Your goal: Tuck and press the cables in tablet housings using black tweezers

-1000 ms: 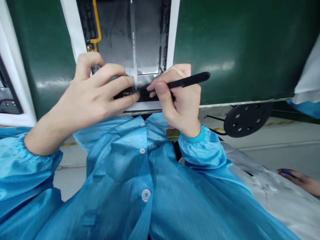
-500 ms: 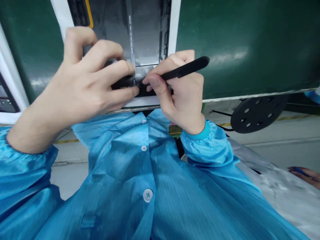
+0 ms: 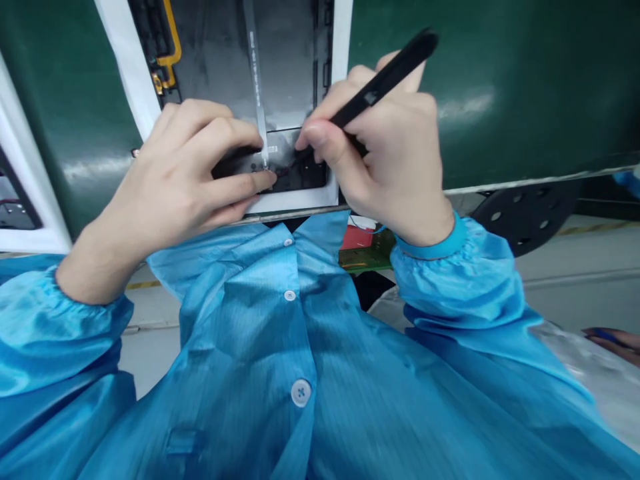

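An opened tablet (image 3: pixel 295 73) with a dark flat interior lies on a white sheet (image 3: pixel 342 53) in front of me. A grey printed flat cable (image 3: pixel 254 67) runs down it to the lower edge. My left hand (image 3: pixel 185 167) rests over the tablet's lower left, fingers bent and apart, one fingertip touching beside the cable's end. My right hand (image 3: pixel 385 140) pinches a black pen-shaped tool (image 3: pixel 385 83) slanting up to the right. The tool's tip points down at the tablet's lower edge, close to a thin dark wire (image 3: pixel 286 171). I cannot make out the exact tip.
The tablet lies at the near edge of a green worktop (image 3: pixel 500 80). Another device (image 3: pixel 17 200) in a white frame is at far left. Beneath the worktop are a black round perforated disc (image 3: pixel 520 217) and a red item (image 3: pixel 357 237). Another person's hand (image 3: pixel 615 343) shows at right.
My right hand has moved right and up, and the tool now stands steeper. My left hand has shifted slightly right, fingers lower, uncovering more of the orange strip at the tablet's left.
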The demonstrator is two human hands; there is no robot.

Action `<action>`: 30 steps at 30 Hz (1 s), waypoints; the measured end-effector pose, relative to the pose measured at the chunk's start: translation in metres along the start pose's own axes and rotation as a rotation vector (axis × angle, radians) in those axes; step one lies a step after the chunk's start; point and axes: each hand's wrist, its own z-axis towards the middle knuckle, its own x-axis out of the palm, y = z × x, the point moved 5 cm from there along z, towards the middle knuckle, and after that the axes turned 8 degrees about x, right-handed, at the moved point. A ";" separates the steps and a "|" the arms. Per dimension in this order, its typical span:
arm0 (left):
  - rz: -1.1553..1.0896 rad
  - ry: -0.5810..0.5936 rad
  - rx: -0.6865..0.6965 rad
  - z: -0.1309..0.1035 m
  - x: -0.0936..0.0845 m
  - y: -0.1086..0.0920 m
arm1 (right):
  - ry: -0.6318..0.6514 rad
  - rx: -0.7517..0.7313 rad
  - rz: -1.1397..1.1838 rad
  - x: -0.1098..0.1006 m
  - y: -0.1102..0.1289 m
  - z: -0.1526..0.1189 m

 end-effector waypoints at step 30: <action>-0.073 0.002 -0.036 -0.003 0.003 0.005 | 0.052 0.024 0.145 0.007 0.004 -0.006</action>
